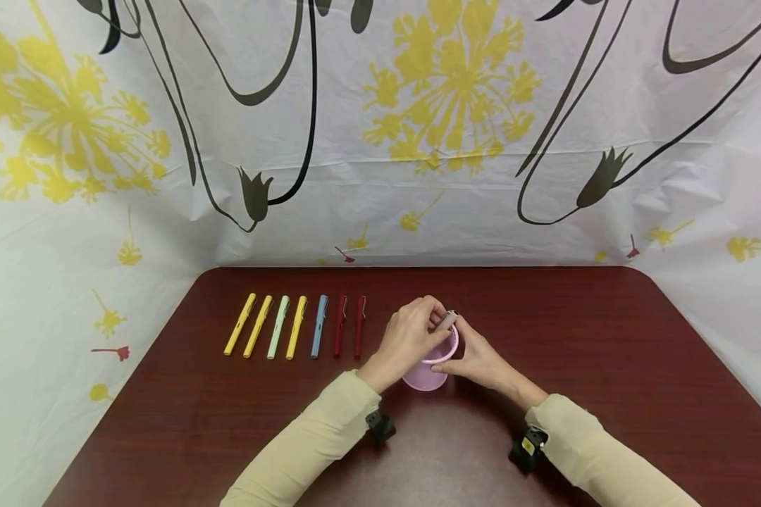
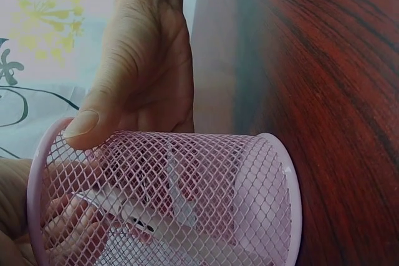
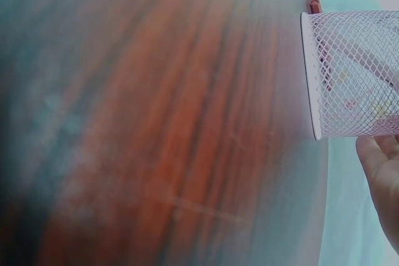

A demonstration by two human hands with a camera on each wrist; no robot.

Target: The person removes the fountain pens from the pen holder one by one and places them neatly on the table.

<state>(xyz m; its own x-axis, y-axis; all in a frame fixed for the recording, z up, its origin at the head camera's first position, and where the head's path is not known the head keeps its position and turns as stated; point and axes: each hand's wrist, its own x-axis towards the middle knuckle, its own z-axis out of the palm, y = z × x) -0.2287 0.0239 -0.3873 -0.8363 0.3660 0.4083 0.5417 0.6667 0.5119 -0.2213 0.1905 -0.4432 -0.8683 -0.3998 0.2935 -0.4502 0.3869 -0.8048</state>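
A pink mesh pen holder has its base at the tabletop, in front of the person. My right hand grips it near the rim from the right side. In the left wrist view the thumb of that right hand lies against the mesh near the rim. My left hand pinches the upper end of a light grey pen at the holder's mouth. Through the mesh in the left wrist view, the pen slants down inside the holder. Some left fingertips are hidden behind the mesh.
To the left lies a row of capped pens: yellow pens, a pale green pen, a blue pen and two dark red pens. The dark wooden table meets a patterned cloth at its back and sides.
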